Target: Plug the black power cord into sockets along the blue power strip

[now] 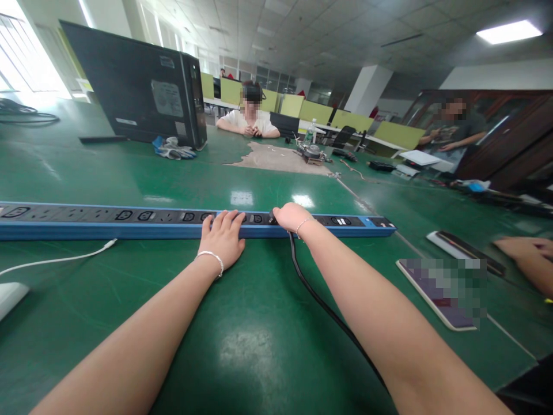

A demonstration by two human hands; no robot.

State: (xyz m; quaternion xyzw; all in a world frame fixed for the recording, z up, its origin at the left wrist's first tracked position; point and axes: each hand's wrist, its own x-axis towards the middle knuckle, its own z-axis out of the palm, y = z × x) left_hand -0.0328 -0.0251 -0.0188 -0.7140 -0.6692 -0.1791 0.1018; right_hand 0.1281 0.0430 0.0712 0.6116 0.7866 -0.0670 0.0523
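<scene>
Head view: blue power strip [259,231] spans the worktop [142,265] from nine to three o'clock; left hand [222,235] rests spread on it, gripping nothing; right hand [292,218] pinches a black plug [272,217], its cable [310,284] trailing toward five o'clock; best keep plug square, strip braced.

Bright window [28,57] at left, yellow-green partitions [315,112], white pillar [367,89], dark cabinet [518,129], lit ceiling panel [510,32]

You have one left hand [222,233] and one right hand [294,218] at mid-frame, with two bracelets [222,266]. You have one blue power strip [151,232] across the middle, one black cable [318,298] lower centre, one white cable [109,245] lower left, one computer tower [138,95] upper left, one bottle [310,134] upper centre.
</scene>
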